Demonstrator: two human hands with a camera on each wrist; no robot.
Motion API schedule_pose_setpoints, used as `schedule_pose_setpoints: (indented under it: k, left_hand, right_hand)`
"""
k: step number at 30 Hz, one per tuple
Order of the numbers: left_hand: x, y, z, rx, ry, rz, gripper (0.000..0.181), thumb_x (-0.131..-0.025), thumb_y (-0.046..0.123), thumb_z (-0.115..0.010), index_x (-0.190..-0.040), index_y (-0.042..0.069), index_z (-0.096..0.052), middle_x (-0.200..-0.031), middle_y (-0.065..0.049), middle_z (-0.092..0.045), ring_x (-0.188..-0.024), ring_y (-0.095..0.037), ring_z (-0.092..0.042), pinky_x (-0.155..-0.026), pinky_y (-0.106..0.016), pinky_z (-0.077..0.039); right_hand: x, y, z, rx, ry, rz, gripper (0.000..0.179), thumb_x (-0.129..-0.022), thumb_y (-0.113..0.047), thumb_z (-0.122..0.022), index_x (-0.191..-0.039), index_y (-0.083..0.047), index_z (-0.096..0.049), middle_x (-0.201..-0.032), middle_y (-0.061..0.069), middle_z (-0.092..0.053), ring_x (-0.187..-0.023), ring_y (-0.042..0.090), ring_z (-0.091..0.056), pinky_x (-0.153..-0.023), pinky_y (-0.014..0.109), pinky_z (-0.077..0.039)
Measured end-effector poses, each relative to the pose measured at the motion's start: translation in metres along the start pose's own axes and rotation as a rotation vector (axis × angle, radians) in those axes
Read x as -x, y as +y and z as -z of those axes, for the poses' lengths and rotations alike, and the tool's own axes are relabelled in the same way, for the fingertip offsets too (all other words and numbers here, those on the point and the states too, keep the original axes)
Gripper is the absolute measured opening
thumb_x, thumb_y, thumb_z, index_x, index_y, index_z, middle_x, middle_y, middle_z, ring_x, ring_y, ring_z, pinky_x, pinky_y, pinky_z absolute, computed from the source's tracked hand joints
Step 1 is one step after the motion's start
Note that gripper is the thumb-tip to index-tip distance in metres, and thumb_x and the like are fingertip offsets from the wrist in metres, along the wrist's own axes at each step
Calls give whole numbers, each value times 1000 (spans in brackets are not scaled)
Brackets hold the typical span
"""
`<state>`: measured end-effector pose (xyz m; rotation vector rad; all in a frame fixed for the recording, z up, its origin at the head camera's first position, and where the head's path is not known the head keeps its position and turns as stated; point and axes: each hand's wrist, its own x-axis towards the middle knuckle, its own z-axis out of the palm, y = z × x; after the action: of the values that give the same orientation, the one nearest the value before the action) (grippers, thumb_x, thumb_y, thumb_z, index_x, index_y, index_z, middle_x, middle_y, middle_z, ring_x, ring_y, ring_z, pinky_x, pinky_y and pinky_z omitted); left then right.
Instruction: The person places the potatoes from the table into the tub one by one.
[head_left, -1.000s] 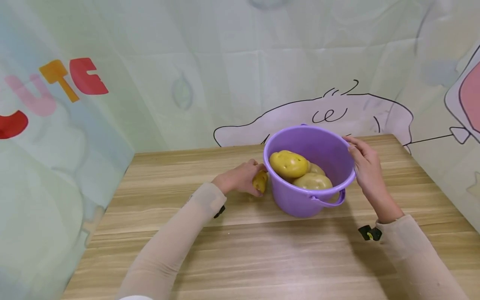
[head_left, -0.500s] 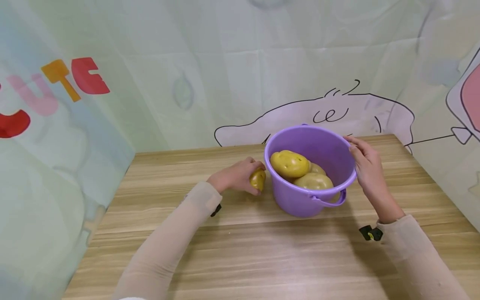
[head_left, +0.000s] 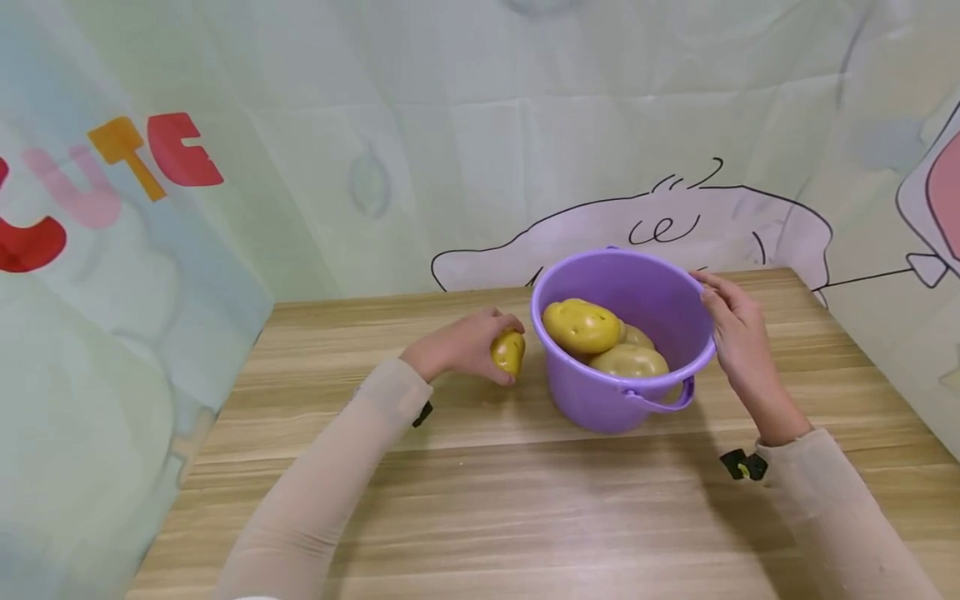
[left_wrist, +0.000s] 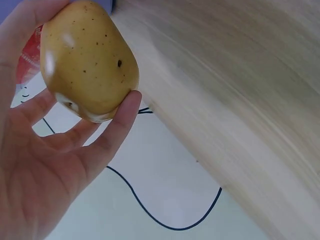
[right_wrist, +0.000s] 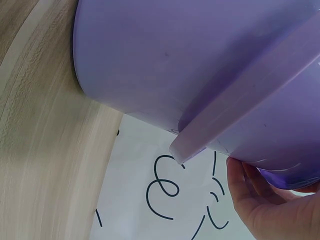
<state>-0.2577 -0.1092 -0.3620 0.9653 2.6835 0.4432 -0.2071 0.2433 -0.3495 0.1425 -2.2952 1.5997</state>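
Note:
A small yellow potato [head_left: 508, 353] is in my left hand [head_left: 467, 346], just left of the purple bucket [head_left: 596, 408]. In the left wrist view the thumb and fingertips pinch this potato [left_wrist: 92, 60], whose smooth skin has dark specks. My right hand [head_left: 741, 346] grips the bucket's right rim. The right wrist view has its fingers [right_wrist: 245, 185] against the bucket wall [right_wrist: 150, 55] near the rim. Inside the bucket a bright yellow potato [head_left: 581, 327] lies on the left, beside paler potatoes [head_left: 630, 362]. The bucket's floor is hidden.
The bucket stands upright on a wood-grain table [head_left: 465, 517], its handle [head_left: 675, 402] hanging down at the front. Behind the table hangs a printed cloth backdrop [head_left: 450, 150], which also runs along both sides.
My left hand has moved a little to the left with the potato, widening the gap to the bucket. My right hand keeps its grip on the rim, and the bucket stays in place.

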Motion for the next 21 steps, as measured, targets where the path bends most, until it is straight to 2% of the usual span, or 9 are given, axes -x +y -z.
schedule_pose_setpoints:
  k: [10, 17, 21]
  left_hand:
    - [8, 3, 11, 27, 16, -6, 72, -72, 33, -87, -133, 10, -56, -118, -10, -55, -99, -21, -54, -80, -31, -50]
    - [14, 5, 19, 26, 26, -5, 73, -72, 33, -86, -134, 9, -57, -116, -11, -55, -100, -23, -53, -78, -33, -51]
    - [18, 5, 22, 32, 38, 1, 71, -72, 32, -86, -133, 10, -58, -116, -11, -55, -101, -24, -52, -78, -34, -51]
  right_hand:
    - [-1, -1, 0, 3, -7, -3, 41, -108, -19, -42, -140, 6, -52, -119, 2, -60, -99, 6, -58, -82, 15, -47]
    - [-1, 0, 0, 19, -9, -12, 41, -108, -20, -41, -140, 3, -53, -127, 13, -58, -100, 6, -57, -82, 14, -46]
    - [0, -1, 0, 21, -9, -9, 41, -108, -20, -41, -140, 3, -53, -125, 11, -59, -99, 6, -57, -81, 14, -46]
